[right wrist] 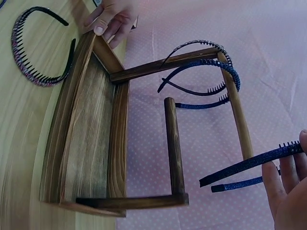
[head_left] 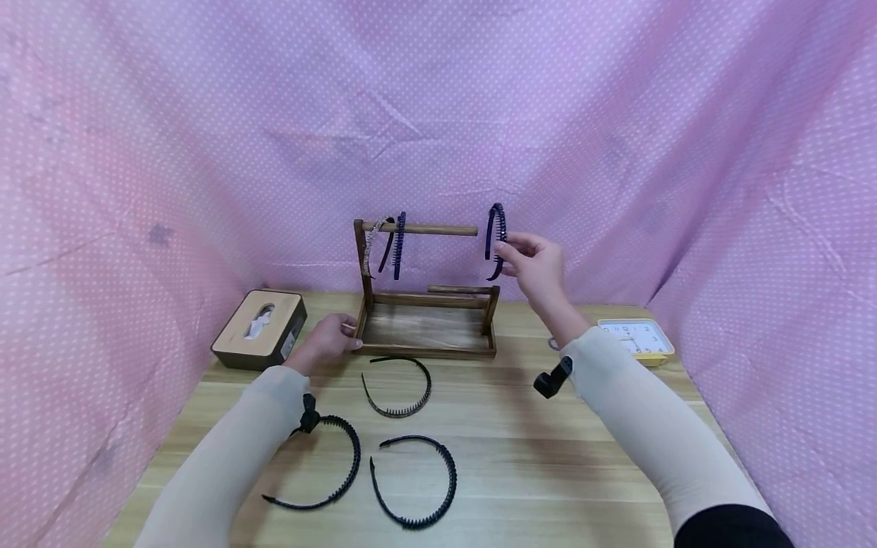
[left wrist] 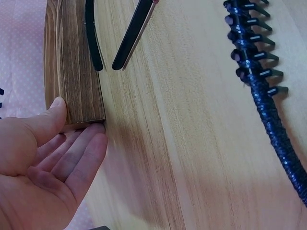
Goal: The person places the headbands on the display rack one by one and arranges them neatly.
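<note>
Cream sleeves (head_left: 222, 453) — black wrist mounts (head_left: 553, 378), black right upper sleeve (head_left: 733, 527)

Six curved, toothed, mostly dark headbands (head_left: 452, 476), one in the right hand (head_left: 537, 266)! One brown wooden rack (head_left: 428, 352) at the left hand (head_left: 327, 340), one black-and-tan tissue box (head_left: 243, 329), one yellow-and-white clock (head_left: 644, 339)!

L hand (left wrist: 50, 167) holding wooden rack (left wrist: 80, 67) end; dk-blue headband (left wrist: 268, 112) on tbl (left wrist: 168, 105).

Smooth grained wooden rack (head_left: 426, 352), rough glittery headband (right wrist: 249, 166)
</note>
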### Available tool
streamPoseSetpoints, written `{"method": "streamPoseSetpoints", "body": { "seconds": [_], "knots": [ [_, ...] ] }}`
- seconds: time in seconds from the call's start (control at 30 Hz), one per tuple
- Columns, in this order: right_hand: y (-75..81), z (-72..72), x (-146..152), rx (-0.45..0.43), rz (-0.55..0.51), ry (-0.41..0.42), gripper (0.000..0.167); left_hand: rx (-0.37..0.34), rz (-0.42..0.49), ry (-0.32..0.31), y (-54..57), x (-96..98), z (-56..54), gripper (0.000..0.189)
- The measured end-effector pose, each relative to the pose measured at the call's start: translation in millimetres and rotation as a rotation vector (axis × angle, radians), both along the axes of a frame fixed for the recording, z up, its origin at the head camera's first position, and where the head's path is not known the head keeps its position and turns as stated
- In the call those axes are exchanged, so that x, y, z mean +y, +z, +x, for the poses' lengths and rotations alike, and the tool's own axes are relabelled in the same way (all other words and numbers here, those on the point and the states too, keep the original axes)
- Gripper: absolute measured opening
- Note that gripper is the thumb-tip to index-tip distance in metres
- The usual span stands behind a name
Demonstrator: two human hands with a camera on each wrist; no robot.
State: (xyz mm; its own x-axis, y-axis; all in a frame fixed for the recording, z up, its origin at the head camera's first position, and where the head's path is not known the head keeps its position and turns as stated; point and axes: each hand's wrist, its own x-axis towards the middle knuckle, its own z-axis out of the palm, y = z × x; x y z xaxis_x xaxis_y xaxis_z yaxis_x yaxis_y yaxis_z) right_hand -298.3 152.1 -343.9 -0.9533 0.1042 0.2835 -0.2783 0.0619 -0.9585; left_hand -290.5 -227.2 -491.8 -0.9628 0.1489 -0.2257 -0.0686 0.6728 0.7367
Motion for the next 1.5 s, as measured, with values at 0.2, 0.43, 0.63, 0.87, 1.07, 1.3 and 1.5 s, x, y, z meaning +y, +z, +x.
{"method": "streamPoseSetpoints", "body": {
  "seconds": [0.2, 0.43, 0.63, 0.87, 1.07, 1.3, 1.5],
  "knots": [
    [-0.5, -12.2, -22.2, -0.068, 0.006, 0.010, 0.031, 0.037, 0.013, -0.015, -4.5, -1.0, -3.5, 0.050],
    [-4.3, -24.0, -55.3, -0.077, 0.018, 0.020, 0.027, 0.042, 0.047, -0.015, -7.0, -2.7, -5.7, 0.050],
    [-12.6, -30.0, -81.1, -0.082, 0.029, 0.009, 0.025, 0.015, 0.077, -0.005, -6.6, -2.3, -5.1, 0.050],
    [-21.1, -33.6, -104.6, -0.123, 0.065, 0.010, 0.025, 0.002, 0.094, -0.002, -5.7, -1.1, -5.4, 0.051],
    [-29.1, -39.0, -118.9, -0.150, 0.066, 0.034, 0.024, -0.003, 0.089, 0.014, -5.0, -0.2, -2.7, 0.052],
    [-33.9, -39.9, -126.7, -0.196, 0.057, 0.048, 0.024, -0.005, 0.110, 0.022, -5.9, 0.5, -1.8, 0.052],
    [-35.1, -41.6, -130.0, -0.200, 0.056, 0.048, 0.023, -0.006, 0.107, 0.028, -4.8, 0.5, -1.2, 0.052]
  ]
}}
